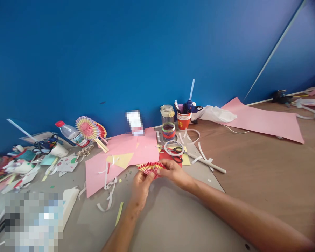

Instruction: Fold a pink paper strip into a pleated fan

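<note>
Between my two hands is a small pleated paper fan (151, 168), red with yellow, spread into a half circle. My left hand (143, 182) pinches its lower left side, thumb on the pleats. My right hand (174, 172) grips the right side, with fingers behind the paper. Just beyond them lie scissors (177, 159) with black handles, a roll of clear tape (174, 148) and a red sheet of paper (164, 156). A large pink sheet (147, 143) lies behind my hands, with a yellow paper piece (123, 160) on it.
A lidded drink cup (168, 120) and a red paper cup of tools (183, 121) stand by the blue wall. A pale stick (210, 163) lies at right. Finished round fans (88, 128) lean against a bottle (72, 134). Paper strips (109, 199) are scattered left.
</note>
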`<state>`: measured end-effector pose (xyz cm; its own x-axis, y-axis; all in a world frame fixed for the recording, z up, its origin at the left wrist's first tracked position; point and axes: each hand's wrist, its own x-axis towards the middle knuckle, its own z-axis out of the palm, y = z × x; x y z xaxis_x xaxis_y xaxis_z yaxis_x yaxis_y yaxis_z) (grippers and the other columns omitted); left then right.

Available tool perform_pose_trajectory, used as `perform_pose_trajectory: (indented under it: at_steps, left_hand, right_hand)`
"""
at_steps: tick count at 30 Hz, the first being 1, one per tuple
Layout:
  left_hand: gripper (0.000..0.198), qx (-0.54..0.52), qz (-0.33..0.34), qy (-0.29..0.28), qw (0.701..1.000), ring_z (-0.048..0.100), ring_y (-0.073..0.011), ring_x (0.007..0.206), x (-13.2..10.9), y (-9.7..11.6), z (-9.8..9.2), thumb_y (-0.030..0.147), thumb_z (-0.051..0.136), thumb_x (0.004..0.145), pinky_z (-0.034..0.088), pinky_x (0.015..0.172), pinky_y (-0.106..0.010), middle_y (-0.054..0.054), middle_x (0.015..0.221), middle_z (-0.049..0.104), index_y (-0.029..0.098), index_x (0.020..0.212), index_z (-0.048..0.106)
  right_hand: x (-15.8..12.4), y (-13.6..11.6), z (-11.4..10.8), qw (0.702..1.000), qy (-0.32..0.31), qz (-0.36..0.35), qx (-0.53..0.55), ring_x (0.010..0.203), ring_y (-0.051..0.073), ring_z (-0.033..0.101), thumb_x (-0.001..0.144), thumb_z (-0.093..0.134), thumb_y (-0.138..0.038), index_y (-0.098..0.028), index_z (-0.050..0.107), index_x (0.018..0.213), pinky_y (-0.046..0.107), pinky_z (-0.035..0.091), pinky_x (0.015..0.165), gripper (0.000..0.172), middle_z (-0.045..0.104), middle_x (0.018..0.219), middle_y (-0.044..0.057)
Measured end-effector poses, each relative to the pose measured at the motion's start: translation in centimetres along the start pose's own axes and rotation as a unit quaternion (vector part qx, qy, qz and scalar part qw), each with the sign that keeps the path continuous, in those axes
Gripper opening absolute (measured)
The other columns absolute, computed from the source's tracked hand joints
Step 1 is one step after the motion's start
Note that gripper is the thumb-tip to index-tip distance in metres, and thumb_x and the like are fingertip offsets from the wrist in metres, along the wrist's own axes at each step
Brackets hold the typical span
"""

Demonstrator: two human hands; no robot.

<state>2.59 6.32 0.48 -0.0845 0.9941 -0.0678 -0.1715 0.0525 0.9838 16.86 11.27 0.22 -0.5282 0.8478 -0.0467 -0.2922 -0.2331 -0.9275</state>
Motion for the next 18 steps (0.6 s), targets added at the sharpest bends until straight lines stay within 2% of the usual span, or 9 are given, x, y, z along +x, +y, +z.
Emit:
perform_pose_trajectory:
  at_steps: [4,8,14,18]
  left_hand:
    - [0.034,0.022,0.011,-0.005,1.000,0.064,-0.0243,0.093,-0.13,-0.30,-0.13,0.042,0.063,0.078,0.050,0.080,-0.035,-0.009,0.097,0.070,0.015,0.098,0.065]
    - [0.035,0.017,0.025,0.014,0.999,0.064,-0.0241,0.093,-0.24,-0.28,0.04,0.040,0.062,0.079,0.050,0.080,-0.036,-0.009,0.097,0.070,0.015,0.104,0.063]
    - [0.031,0.035,0.026,0.042,0.998,0.066,-0.0223,0.087,-0.30,0.07,0.36,0.039,0.066,0.076,0.051,0.079,-0.035,-0.007,0.091,0.071,0.015,0.095,0.063]
    - [0.030,0.017,0.021,0.058,0.998,0.066,-0.0214,0.084,-0.17,-0.14,0.37,0.039,0.068,0.074,0.051,0.077,-0.035,-0.006,0.088,0.071,0.015,0.091,0.063]
  right_hand:
    - [-0.05,0.00,0.18,1.000,-0.002,0.007,0.015,0.070,0.015,0.062,0.068,0.072,-0.037,-0.016,0.058,0.078,0.032,0.049,0.074,0.027,0.064,0.073,0.000]
    - [-0.01,0.10,0.42,0.999,-0.007,0.015,0.032,0.067,0.017,0.064,0.068,0.071,-0.040,-0.016,0.056,0.077,0.034,0.051,0.072,0.030,0.065,0.068,0.000]
    - [0.15,0.42,0.48,1.000,-0.009,0.008,-0.002,0.069,0.017,0.065,0.070,0.070,-0.040,-0.016,0.057,0.078,0.033,0.052,0.072,0.029,0.067,0.070,0.001]
    - [0.16,0.49,0.52,1.000,0.015,-0.004,0.012,0.069,0.017,0.066,0.070,0.071,-0.039,-0.017,0.054,0.080,0.033,0.052,0.071,0.029,0.067,0.071,0.000]
